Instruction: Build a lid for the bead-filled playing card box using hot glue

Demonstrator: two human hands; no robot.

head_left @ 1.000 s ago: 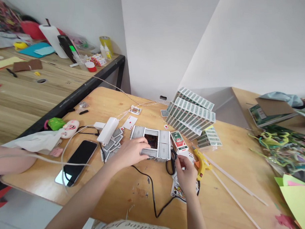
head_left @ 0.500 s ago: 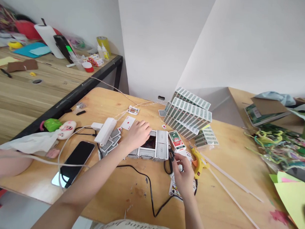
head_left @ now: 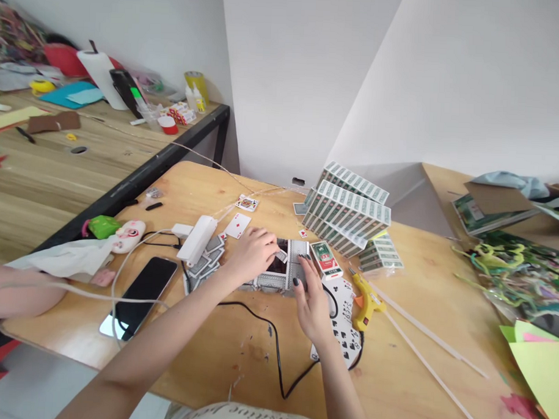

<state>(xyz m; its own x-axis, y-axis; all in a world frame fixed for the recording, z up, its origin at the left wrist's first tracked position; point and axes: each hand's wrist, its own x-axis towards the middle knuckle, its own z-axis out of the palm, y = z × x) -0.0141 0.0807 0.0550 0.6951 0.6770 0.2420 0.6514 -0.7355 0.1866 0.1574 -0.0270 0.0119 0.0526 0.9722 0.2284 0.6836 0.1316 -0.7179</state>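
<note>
A box-like structure built of patterned playing cards lies at the middle of the wooden table, with a dark opening in its top. My left hand is closed on a small card piece over that opening. My right hand rests on the structure's right part with its fingers apart, holding nothing. Just right of the structure lies a red and green card box. Loose playing cards are spread beside my right wrist, and black-handled scissors are partly hidden by that hand.
A yellow glue gun lies at the right, near long glue sticks. Stacked card boxes stand behind. On the left are a white power strip, a phone, cables and another person's arm.
My right hand has left the scissors and moved up and left onto the card structure. A small card piece now shows at my left fingertips. The view has shifted slightly.
</note>
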